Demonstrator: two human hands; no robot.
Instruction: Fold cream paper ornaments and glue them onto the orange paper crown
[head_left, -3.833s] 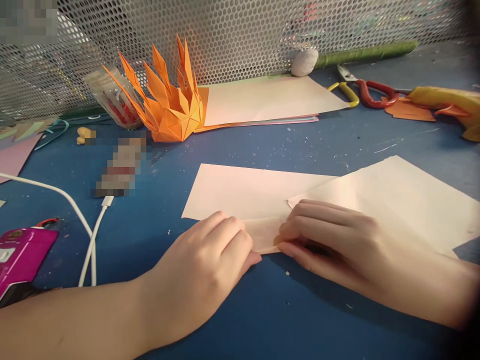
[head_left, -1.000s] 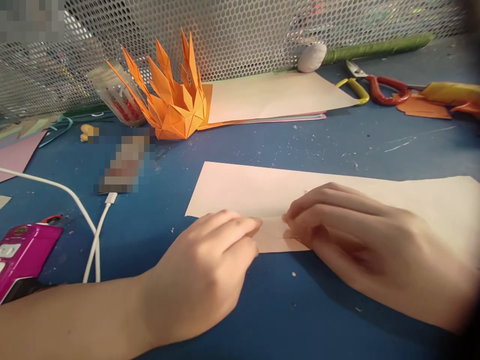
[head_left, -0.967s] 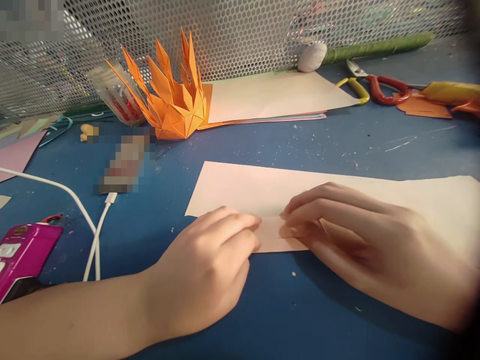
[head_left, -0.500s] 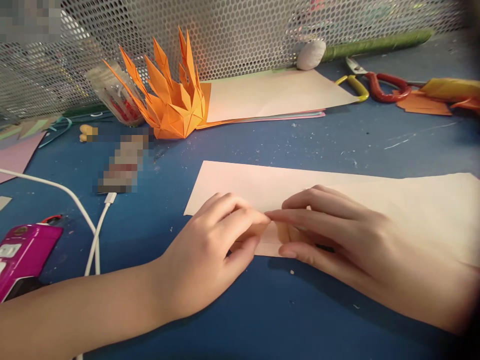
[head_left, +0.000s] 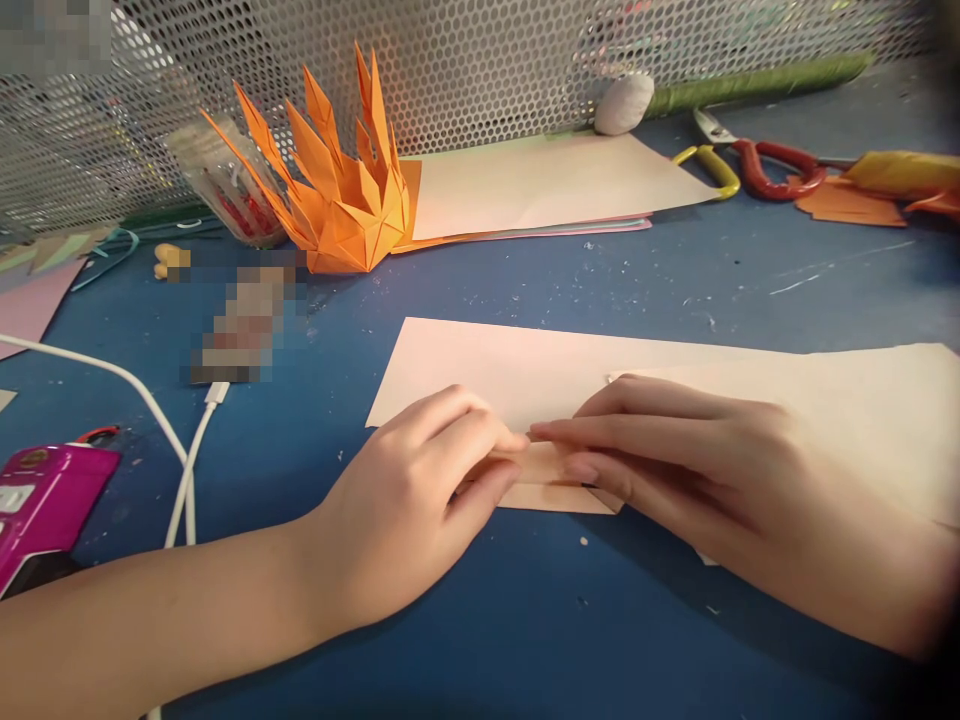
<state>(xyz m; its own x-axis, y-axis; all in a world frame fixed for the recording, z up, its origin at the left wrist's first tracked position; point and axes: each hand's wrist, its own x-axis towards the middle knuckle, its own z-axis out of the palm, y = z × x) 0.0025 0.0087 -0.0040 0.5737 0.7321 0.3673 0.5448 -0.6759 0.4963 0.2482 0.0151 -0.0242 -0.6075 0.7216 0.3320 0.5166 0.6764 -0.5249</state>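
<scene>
A pale pink sheet of paper (head_left: 480, 365) lies flat on the blue table, with another pale sheet (head_left: 855, 420) overlapping it on the right. Between my fingertips, over the near edge of the sheet, is a narrow folded strip of pale paper (head_left: 546, 466). My left hand (head_left: 420, 500) closes thumb and forefinger on the strip's left end. On its right end, the fingers and thumb of my right hand (head_left: 712, 480) are pressed together in the same way. Whether the strip is part of the sheet beneath, I cannot tell.
An orange folded-paper crown shape (head_left: 352, 215) stands at the back beside a jar (head_left: 232, 190) and stacked paper (head_left: 532, 185). Scissors (head_left: 776, 172) and a white stone-like lump (head_left: 625, 104) lie back right. A white cable (head_left: 161, 415) and magenta object (head_left: 56, 500) are left.
My right thumb and fingers have shifted slightly along the paper, and more of the folded strip shows between the hands. My left hand stays nearly in place.
</scene>
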